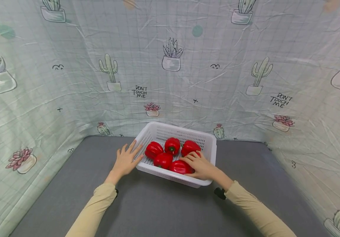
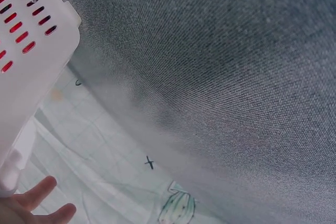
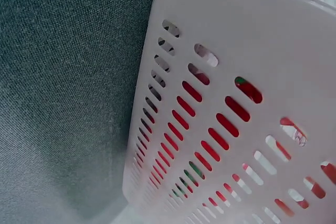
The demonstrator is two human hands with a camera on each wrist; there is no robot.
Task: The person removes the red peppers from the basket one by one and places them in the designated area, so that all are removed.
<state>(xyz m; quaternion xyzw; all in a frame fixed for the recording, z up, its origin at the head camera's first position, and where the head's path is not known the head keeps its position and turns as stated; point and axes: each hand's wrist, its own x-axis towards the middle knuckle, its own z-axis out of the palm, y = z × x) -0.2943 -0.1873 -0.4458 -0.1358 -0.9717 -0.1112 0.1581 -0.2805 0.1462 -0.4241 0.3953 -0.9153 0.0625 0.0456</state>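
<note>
surface (image 1: 158,210): dark grey, woven-looking, flat | directly on it: one white perforated basket (image 1: 165,175), near the far edge, slightly askew

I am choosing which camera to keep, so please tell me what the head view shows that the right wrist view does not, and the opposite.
Only the head view: the left hand, the right hand and pale sleeves.
Only the right wrist view: slots of the white basket close up, green showing through some.
Both: the basket, grey surface, some patterned sheet, and red peppers, seen through slots at the wrist.
</note>
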